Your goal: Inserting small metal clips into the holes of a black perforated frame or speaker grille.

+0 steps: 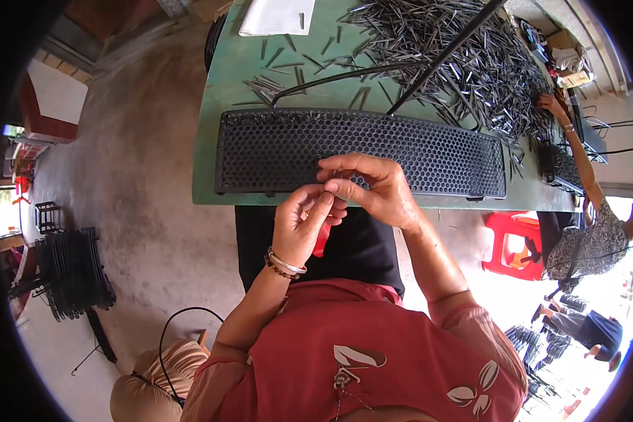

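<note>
1. Head view looks down on a long black grille panel (362,151), a stiff rectangular piece pierced all over with a fine honeycomb of small holes and edged by a plain solid rim.
2. It lies flat on the near edge of a green table (214,126) whose painted top looks smooth and a little scuffed. Its long axis runs left to right across the person's front, ends pointing to either side, near long edge about level with the table edge.
3. Left hand (302,225) is raised just in front of the panel's near edge, fingers curled together and thumb pressed toward the fingertips. Whether a small part sits in that pinch I cannot tell. A metal bangle and a beaded bracelet (285,265) circle the wrist.
4. Right hand (373,190) rests over the near edge of the panel, fingers bunched, thumb and forefinger drawn together against the left hand's fingertips. What they pinch is too small to make out.
5. Behind the panel, a big heap of thin dark metal strips (464,63) is spread loosely over the tabletop, straight, narrow and glinting, lying every which way.
6. Two slim black rods (443,60) slant across the heap toward the panel's far edge.
7. White folded sheet (278,15) lies at the table's far side.
8. Another person's hand (552,105) reaches into the strips at the right, by a second dark grille (559,165).
</note>
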Demonstrator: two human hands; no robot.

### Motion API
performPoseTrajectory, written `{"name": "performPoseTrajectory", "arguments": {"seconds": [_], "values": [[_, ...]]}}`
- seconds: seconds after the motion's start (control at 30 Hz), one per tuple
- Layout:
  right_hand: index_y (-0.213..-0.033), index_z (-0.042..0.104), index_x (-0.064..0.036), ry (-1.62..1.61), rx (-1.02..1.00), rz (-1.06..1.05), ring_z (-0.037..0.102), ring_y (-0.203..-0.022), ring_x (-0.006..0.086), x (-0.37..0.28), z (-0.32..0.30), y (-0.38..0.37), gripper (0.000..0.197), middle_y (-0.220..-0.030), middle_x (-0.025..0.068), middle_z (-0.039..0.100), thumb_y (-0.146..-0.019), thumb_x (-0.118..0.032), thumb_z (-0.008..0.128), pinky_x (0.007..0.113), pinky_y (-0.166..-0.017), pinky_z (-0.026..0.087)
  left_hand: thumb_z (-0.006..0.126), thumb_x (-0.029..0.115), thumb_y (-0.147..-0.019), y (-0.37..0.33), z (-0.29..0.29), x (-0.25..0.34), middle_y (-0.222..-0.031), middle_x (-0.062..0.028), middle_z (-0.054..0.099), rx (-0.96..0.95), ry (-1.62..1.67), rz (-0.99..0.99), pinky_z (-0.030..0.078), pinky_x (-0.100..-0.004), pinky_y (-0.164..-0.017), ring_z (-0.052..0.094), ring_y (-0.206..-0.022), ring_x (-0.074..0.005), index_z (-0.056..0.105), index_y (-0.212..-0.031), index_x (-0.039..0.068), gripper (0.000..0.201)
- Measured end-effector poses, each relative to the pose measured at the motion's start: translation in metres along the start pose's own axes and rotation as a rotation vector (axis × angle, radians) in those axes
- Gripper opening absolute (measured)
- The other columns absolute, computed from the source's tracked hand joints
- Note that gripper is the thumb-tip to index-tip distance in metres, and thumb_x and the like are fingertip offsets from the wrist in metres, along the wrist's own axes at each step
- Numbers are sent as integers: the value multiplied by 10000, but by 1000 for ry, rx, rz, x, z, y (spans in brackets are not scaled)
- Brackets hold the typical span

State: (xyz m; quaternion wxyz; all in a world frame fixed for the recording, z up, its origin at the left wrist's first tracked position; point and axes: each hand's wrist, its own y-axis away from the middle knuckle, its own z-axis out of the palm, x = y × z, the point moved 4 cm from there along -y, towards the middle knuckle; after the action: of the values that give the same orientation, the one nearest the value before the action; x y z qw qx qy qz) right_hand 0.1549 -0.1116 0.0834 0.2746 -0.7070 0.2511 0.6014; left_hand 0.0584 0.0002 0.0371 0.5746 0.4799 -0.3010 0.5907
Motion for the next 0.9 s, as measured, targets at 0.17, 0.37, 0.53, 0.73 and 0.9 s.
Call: {"name": "performPoseTrajectory", "arguments": {"seconds": [0.17,0.37,0.53,0.73,0.9], "values": [[-1059,644,0,99,248,-18,628,-927,143,-1,-19,-13,197,-973,94,672,-866,-31,619,259,-811,501,548,77,-924,1,-8,7,-980,-107,648,103,-51,101,536,-257,-720,645,-837,-147,517,-1143,-14,239],[-1043,633,11,445,362,-267,644,-916,196,7,-36,-49,187,-998,124,668,-862,-8,591,282,-810,493,556,-35,-883,3,-66,26,-1037,-86,602,430,-333,495,492,-236,-815,598,-932,-137,536,-1089,2,211],[-1031,635,9,567,365,-330,646,-901,268,18,-33,-54,182,-979,151,659,-856,-3,588,305,-790,496,599,18,-840,8,-106,55,-1083,-80,585,749,-862,678,451,-302,-831,556,-988,-187,593,-1046,27,207],[-1038,638,1,574,329,-380,642,-902,281,21,-23,-61,189,-981,150,658,-856,-9,588,324,-785,500,537,139,-916,-6,-143,27,-1159,-109,570,801,-800,509,426,-316,-898,546,-1052,-213,539,-1202,23,308],[-1046,640,-8,666,323,-397,636,-898,295,22,-24,-64,198,-991,148,656,-855,-23,589,340,-787,497,470,200,-963,-20,-145,7,-1208,-133,556,714,-616,315,413,-314,-935,546,-1075,-226,503,-1259,2,357]]}}
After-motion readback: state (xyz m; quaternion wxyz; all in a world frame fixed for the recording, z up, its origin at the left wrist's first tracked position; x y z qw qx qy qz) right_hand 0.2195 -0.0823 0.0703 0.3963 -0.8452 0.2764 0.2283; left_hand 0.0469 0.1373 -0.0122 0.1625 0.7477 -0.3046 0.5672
